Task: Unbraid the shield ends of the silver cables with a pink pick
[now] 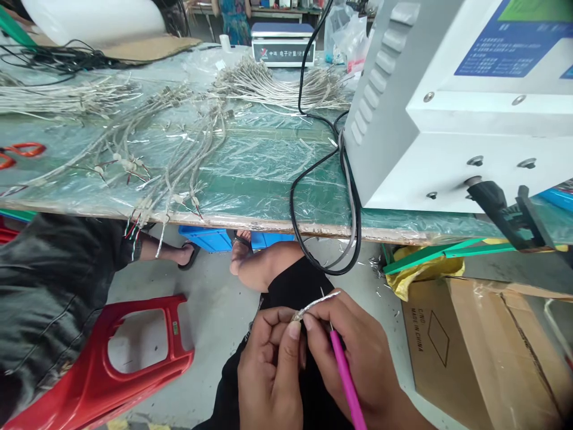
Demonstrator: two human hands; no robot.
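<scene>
Above my lap, both my hands come together at the end of a thin cable (317, 300) with a silvery, twisted look. My left hand (272, 364) pinches the cable's pale end between thumb and fingertips. Close against it, my right hand (358, 346) also has thumb and forefinger at the cable. Held in that same right hand is a pink-handled tool (344, 376) with a thin metal needle; the needle tip shows above the forefinger. The fingers hide the detail of the cable end.
On the green table (259, 173) lie cable bundles (268, 83), orange scissors (27, 149) and a scale (283, 45). A white machine (447, 137) stands right, black cords (293, 203) hanging over the edge. A cardboard box (443, 340) and red stool (174, 334) flank me; a co-worker's leg is left.
</scene>
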